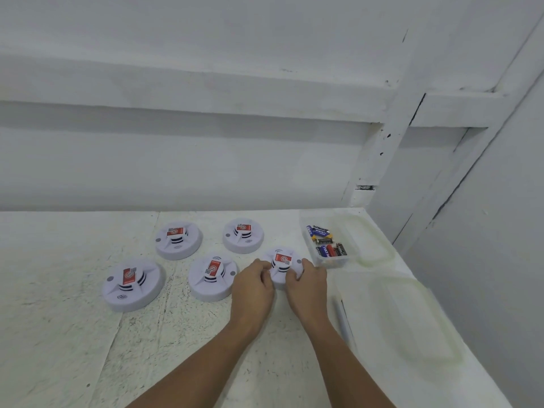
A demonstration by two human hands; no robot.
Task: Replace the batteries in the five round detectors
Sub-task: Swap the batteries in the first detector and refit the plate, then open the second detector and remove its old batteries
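- Detector work is at the rightmost unit: the held detector [283,265] sits label-up on the table [73,334], between both hands; whether it is lifted clear cannot be told.
- The left hand [253,287] has its fingers curled onto the left rim, and the right hand [306,282] curls round the right rim. Both are closed on the housing and hold nothing else.
- Handling, as judged: a light, rigid plastic shell with a smooth edge that may slip. The slotted raised centre looks the weaker part. Best taken at the outer rim, on opposite sides, as for a twist.
- To the left lie the middle detector [212,276] and the near-left detector [133,284], both closed and apart.
- Beyond are the far-left detector [179,239] and the far-right detector [243,235].
- Just beside the held unit, on the right, a clear tub [332,263] holds loose batteries [323,240].
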